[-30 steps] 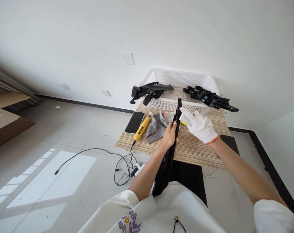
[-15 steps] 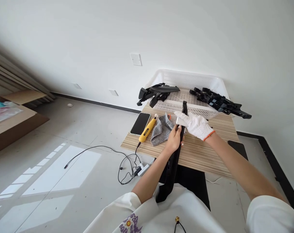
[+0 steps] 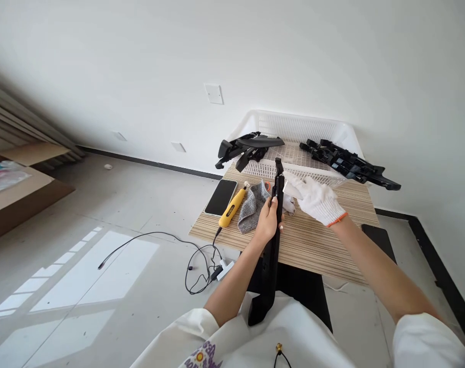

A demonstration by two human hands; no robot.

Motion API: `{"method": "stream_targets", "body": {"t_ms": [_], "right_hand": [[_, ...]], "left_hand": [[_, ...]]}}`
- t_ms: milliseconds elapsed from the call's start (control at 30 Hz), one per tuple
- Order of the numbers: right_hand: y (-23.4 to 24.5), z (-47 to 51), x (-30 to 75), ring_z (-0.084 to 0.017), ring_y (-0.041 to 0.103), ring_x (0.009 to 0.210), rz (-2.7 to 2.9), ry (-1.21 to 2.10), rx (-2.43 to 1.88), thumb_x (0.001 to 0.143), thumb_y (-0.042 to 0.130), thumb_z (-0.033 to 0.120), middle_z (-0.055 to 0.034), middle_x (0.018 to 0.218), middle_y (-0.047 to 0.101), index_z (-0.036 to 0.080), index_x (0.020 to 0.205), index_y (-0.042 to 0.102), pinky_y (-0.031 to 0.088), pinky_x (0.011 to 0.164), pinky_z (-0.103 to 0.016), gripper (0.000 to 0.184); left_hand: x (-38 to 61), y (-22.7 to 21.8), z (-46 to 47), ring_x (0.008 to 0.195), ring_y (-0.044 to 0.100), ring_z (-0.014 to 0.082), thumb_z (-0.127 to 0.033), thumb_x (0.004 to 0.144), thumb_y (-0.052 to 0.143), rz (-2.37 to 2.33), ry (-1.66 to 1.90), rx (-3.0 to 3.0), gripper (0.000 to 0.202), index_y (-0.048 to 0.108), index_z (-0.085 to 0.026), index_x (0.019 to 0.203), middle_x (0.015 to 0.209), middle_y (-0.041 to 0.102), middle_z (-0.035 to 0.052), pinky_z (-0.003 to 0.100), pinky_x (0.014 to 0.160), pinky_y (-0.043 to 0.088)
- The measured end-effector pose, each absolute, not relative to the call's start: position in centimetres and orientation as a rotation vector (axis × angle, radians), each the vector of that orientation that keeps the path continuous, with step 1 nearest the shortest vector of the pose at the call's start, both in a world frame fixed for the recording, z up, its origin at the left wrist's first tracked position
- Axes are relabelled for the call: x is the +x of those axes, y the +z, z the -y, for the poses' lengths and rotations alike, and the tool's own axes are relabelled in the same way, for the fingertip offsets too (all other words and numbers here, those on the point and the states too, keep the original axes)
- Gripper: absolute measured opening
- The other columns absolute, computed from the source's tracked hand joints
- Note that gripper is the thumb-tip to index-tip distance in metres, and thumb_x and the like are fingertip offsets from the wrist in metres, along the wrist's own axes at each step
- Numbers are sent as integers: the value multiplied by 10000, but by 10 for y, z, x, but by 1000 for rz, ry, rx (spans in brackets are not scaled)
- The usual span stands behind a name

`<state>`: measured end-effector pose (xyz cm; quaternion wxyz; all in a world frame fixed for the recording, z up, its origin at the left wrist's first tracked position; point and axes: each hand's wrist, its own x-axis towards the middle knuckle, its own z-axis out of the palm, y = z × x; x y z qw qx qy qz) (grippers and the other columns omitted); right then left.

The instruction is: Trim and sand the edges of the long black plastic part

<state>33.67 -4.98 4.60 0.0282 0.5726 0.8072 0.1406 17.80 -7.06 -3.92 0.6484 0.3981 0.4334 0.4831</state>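
My bare left hand [image 3: 268,221] is wrapped round a long black plastic part [image 3: 269,263], which stands tilted in front of me with its lower end against my white clothing. My right hand [image 3: 319,200], in a white knit glove with an orange cuff, is closed on a small flat white piece [image 3: 292,190] beside the part's upper end. What kind of piece it is I cannot make out. A grey cloth [image 3: 251,210] lies on the table [image 3: 316,245] just left of the part, and a yellow rotary tool [image 3: 232,207] lies beyond it.
At the back of the table a white plastic basket [image 3: 305,122] holds black plastic parts [image 3: 251,145] at left and more black parts [image 3: 347,162] at right, overhanging its rim. A phone [image 3: 221,197] lies at the left edge. Black cable [image 3: 155,233] runs over the floor to a power strip [image 3: 225,270].
The black part's upper end has moved left and turned more upright with my left hand. My right hand has shifted right, so the white piece shows more beside the part.
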Motion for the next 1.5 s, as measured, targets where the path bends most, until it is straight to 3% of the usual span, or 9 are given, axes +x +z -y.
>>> {"method": "stream_targets", "body": {"t_ms": [167, 467, 800, 967, 1100, 1333, 1500], "right_hand": [[54, 34, 303, -241, 627, 792, -2484, 394, 1684, 1004, 291, 246, -133, 1073, 616, 359, 1590, -135, 425, 629, -302, 733], [77, 33, 276, -314, 675, 831, -2425, 354, 1576, 998, 298, 210, -199, 1072, 638, 288, 1584, -182, 495, 619, -367, 761], [94, 41, 258, -339, 710, 898, -2356, 260, 1630, 1005, 310, 191, -208, 1110, 661, 344, 1618, -13, 540, 652, -406, 710], [96, 43, 263, -338, 717, 923, -2374, 300, 1598, 1019, 310, 216, -206, 1087, 665, 337, 1620, 124, 546, 675, -399, 641], [91, 41, 270, -346, 726, 868, -2376, 323, 1593, 1021, 332, 272, -195, 1036, 655, 352, 1617, 109, 544, 632, -400, 641], [66, 34, 289, -337, 699, 811, -2390, 404, 1579, 1023, 302, 286, -193, 1013, 635, 366, 1610, 167, 522, 588, -397, 607], [68, 39, 295, -324, 690, 844, -2361, 396, 1597, 1031, 293, 323, -191, 1049, 627, 377, 1611, 126, 513, 620, -381, 606]], "left_hand": [[178, -36, 71, 360, 428, 68, -685, 916, 479, -986, 1071, 883, 469, 448, -227, 1007, 620, 510, -74, 203, 355, 387], [177, -35, 71, 360, 431, 67, -700, 899, 495, -994, 1081, 869, 487, 450, -228, 1012, 655, 542, -60, 210, 355, 384], [177, -35, 71, 360, 420, 66, -691, 902, 502, -982, 1092, 885, 477, 456, -225, 995, 662, 549, -51, 211, 348, 363], [177, -35, 71, 373, 432, 75, -699, 903, 488, -1008, 1075, 869, 520, 483, -222, 1109, 657, 548, -51, 214, 362, 375], [177, -36, 71, 379, 436, 78, -710, 894, 495, -1020, 1060, 856, 552, 489, -223, 1154, 667, 555, -49, 223, 371, 389], [178, -34, 71, 365, 430, 64, -679, 915, 486, -1011, 1057, 887, 453, 452, -231, 974, 681, 558, -53, 213, 352, 400], [180, -32, 71, 351, 426, 61, -656, 922, 487, -998, 1046, 887, 432, 449, -229, 980, 674, 562, -57, 205, 349, 386]]}}
